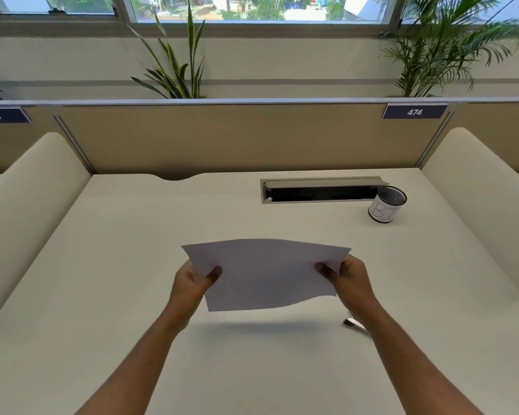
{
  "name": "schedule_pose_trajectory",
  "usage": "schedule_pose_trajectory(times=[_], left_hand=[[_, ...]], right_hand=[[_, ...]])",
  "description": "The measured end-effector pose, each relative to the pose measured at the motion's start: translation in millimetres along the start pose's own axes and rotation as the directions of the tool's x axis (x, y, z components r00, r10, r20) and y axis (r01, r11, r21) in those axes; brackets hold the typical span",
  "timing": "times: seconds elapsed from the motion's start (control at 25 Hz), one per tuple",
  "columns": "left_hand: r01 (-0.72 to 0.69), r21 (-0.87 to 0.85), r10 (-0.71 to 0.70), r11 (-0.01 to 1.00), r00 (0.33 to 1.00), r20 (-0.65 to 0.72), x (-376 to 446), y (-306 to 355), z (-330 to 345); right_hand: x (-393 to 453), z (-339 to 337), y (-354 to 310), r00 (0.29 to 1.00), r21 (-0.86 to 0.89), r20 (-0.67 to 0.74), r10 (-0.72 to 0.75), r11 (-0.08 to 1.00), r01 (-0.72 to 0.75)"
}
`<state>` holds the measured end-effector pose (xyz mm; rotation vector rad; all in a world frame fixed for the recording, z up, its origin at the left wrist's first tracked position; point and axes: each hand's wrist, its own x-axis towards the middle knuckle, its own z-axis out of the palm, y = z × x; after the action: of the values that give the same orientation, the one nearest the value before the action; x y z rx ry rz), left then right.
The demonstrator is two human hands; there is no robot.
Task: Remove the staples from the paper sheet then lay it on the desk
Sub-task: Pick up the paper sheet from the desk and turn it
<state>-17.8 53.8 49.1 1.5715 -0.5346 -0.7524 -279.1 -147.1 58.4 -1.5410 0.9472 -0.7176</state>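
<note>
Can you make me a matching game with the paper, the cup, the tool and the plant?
Things:
1. paper
2. cup
3. tool
4. plant

Places:
A. behind the desk's back wall
B. held above the desk by the left hand and right hand
C. lying on the desk beside the right wrist
D. standing by the cable slot

Pairs: 1-B, 2-D, 3-C, 4-A

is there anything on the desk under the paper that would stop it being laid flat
Nothing visible does. The paper sheet is held above bare desk, with only its shadow beneath. A small tool lies off to the right by the right hand, clear of that patch.
</note>
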Motion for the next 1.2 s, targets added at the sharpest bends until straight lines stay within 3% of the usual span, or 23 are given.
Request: schedule_pose_trajectory(times=[0.12, 0.28, 0.48, 0.56, 0.68, 0.76, 0.8, 0.88, 0.96, 1.04, 1.12, 1.2], left_hand=[[-0.003, -0.030, 0.000, 1.000, 0.994, -0.110, -6, -4, 15], [-0.066, 0.101, 0.089, 0.993, 0.966, -0.244, -21, -25, 26], [0.058, 0.181, -0.019, 0.982, 0.978, -0.206, -31, -71, 24], [0.076, 0.212, -0.023, 0.974, 0.969, -0.245, -30, -73, 27], [-0.055, 0.388, 0.161, 0.920, 0.956, -0.245, -17, -50, 20], [-0.193, 0.570, 0.331, 0.798, 0.932, -0.148, -3, -29, 9], [-0.246, 0.626, 0.373, 0.740, 0.925, -0.077, 4, -19, 5], [-0.326, 0.665, 0.388, 0.673, 0.920, 0.058, 14, 0, 4], [-0.437, 0.693, 0.465, 0.573, 0.870, 0.164, 19, 18, 12], [-0.537, 0.716, 0.610, 0.445, 0.767, 0.196, 19, 31, 21], [-0.477, 0.755, 0.683, 0.451, 0.729, 0.052, 15, 31, 24], [-0.353, 0.679, 0.620, 0.644, 0.760, -0.193, 11, 21, 24]], right_hand=[[-5, 15, 11, 0.997, 0.018, -0.080, -0.010, 1.000, 0.011], [-14, 33, 37, 0.969, -0.017, -0.232, 0.080, 0.996, -0.087], [-29, 43, 91, 0.971, -0.239, -0.144, 0.192, 0.945, -0.223], [-31, 42, 92, 0.964, -0.228, -0.164, 0.209, 0.943, -0.243], [-25, 32, 63, 0.956, -0.036, -0.265, 0.124, 0.990, -0.138], [-12, 19, 39, 0.934, -0.166, -0.353, -0.063, 0.986, 0.004], [-5, 15, 27, 0.930, -0.314, -0.306, -0.204, 0.944, 0.104], [6, 16, 4, 0.911, -0.529, -0.071, -0.407, 0.789, 0.312], [14, 28, -9, 0.898, -0.591, 0.089, -0.431, 0.703, 0.396], [17, 36, -11, 0.922, -0.566, 0.083, -0.378, 0.744, 0.356], [16, 38, -7, 0.968, -0.436, 0.000, -0.250, 0.872, 0.225], [10, 34, -1, 0.992, -0.249, -0.069, -0.108, 0.965, 0.087]])
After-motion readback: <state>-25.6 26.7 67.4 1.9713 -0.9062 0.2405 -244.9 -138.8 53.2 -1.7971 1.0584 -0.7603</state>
